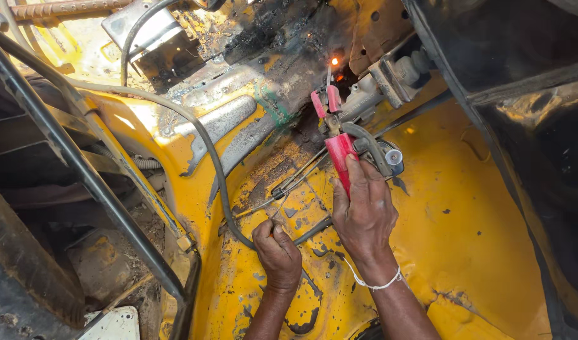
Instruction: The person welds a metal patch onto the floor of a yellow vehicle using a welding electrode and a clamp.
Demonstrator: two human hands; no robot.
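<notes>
Yellow sheet-metal floor (465,239) of a stripped vehicle body, paint chipped, scorched black toward the top. Right hand (364,217) wrapped around the red handle of a welding electrode holder (339,148), red clamp tips up at the burnt seam, white string around the wrist. Thin rod from the clamp up to an orange glowing spot (333,61) on the blackened metal. Left hand (277,252) lower down, fist closed on a thin metal rod (282,201) slanting across the floor. Grey cable (207,151) curving over the panel just left of that hand. Dark frame bars far left.
</notes>
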